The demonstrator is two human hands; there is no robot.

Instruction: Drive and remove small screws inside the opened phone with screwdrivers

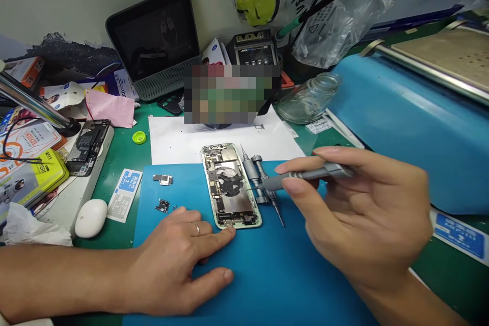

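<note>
An opened smartphone (244, 201) with its inner parts exposed lies on the blue mat (275, 275). My left hand (175, 260) rests flat on the mat, thumb apart, its index fingertip at the phone's lower edge. In my right hand (370, 209), a grey precision screwdriver (301, 175) is pinched between thumb and fingers. Its thin tip points left over the phone's right side; I cannot tell whether it touches. Two more screwdrivers, one tip up (250, 169) and one tip down (280, 215), lie right of the phone. Left of it are a small metal-plated part (164, 179) and a dark small component (162, 206).
Another opened phone (89, 147) lies on a white box at left, near a white earbud-type case (90, 218) and a printed card (124, 195). Behind stand a smart display (155, 41) and a tilted glass jar (309, 99). White paper (171, 140) lies behind the phone.
</note>
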